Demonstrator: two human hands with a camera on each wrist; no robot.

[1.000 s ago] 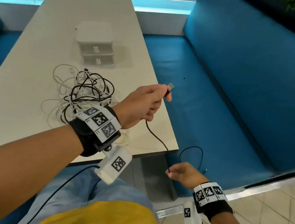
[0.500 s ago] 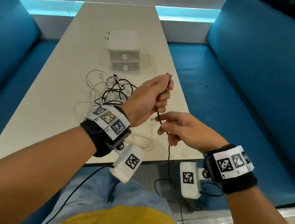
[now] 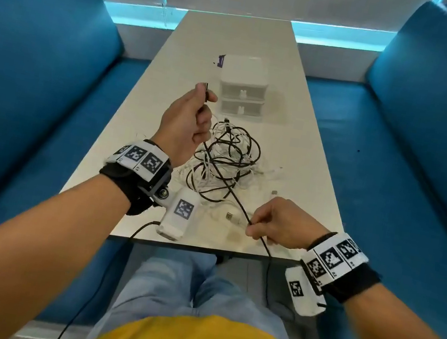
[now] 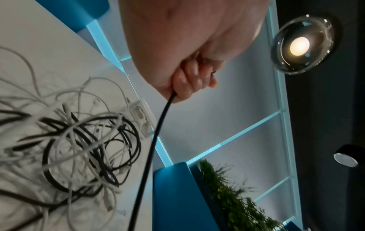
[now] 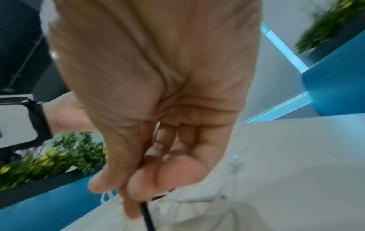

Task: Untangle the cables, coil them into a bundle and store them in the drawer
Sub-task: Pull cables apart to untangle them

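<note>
Black cable (image 3: 268,280) end cut off below table (image 3: 297,128), plug tip perhaps USB, tangle (image 4: 79,148) blurred

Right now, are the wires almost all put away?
Not nearly. One black cable is pulled free, stretched between the left hand holding its plug end and the right hand pinching it. The tangled pile remains on the table. Nothing is coiled, and both drawers of the drawer box are closed.

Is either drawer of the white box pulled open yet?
No. In the head view both drawers of the white box sit flush and shut, while the left hand and right hand hold the black cable.
</note>
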